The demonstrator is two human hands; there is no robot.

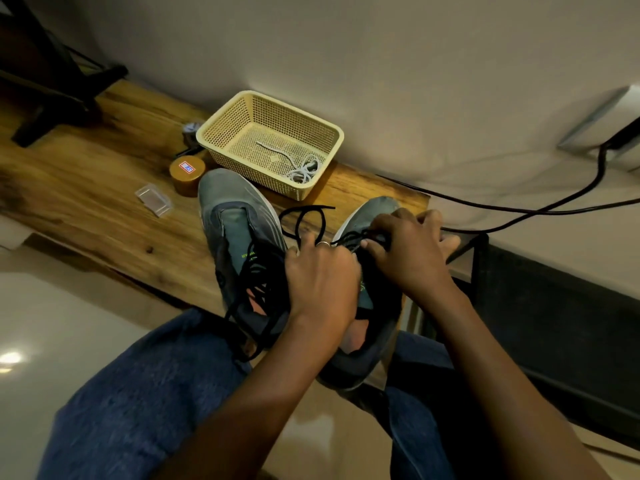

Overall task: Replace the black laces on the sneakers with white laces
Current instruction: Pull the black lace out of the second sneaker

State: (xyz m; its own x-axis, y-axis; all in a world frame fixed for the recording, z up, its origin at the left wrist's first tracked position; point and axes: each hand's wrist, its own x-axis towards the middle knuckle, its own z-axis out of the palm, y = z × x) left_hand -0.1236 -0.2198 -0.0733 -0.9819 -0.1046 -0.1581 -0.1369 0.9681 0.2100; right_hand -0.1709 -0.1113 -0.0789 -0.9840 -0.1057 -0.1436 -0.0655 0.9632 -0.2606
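Observation:
Two grey sneakers stand on a wooden table (86, 188), toes pointing away from me. The left sneaker (235, 237) has loose black laces (256, 292) hanging over its side. The right sneaker (370, 306) lies partly under my hands. My left hand (322, 275) pinches a loop of black lace (304, 220) that rises above the shoes. My right hand (408, 251) grips the lace at the right sneaker's eyelets, fingers curled. White laces (301, 169) lie coiled in a cream plastic basket (214, 133) behind the shoes.
A round brown tin (187, 174) with a label and a small clear plastic case (154, 199) sit left of the basket. Black cables (554, 202) run along the wall at right. My jeans-clad knees (145, 393) are below the table edge.

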